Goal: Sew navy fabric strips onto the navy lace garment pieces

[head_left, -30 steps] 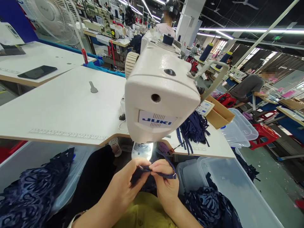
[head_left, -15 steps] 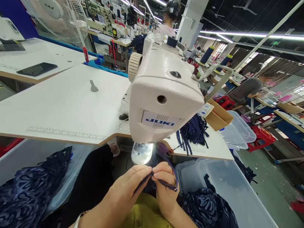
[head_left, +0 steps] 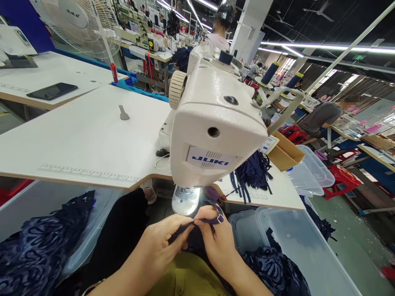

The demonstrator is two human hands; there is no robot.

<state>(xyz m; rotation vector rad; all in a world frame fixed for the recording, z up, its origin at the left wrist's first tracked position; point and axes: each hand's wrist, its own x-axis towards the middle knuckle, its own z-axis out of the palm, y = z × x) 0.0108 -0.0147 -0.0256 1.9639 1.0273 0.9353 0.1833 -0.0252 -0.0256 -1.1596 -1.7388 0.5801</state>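
Observation:
Just below the sewing machine's lit bed [head_left: 185,201], both hands pinch a narrow navy strap [head_left: 212,221]. My left hand [head_left: 162,240] is closed on a dark navy part of it [head_left: 179,233], fingertips and thumb together. Close beside it, my right hand [head_left: 216,238] grips the strap between thumb and bent fingers. A small shiny piece, perhaps a ring or slider [head_left: 220,218], shows on the strap by the right knuckles. Above the hands stands the white sewing machine head [head_left: 212,139]; its needle area is hidden from this angle.
A pile of navy straps [head_left: 254,170] lies on the table right of the machine. Clear bins with navy lace pieces stand left [head_left: 40,234] and right [head_left: 271,263]. A grey metal piece [head_left: 124,113] and a phone [head_left: 52,91] lie on the left tabletops.
Both hands have shifted their hold on the strap. The strap's loop by my right hand, hanging lower half a second ago, now sits higher with the shiny piece near the knuckles.

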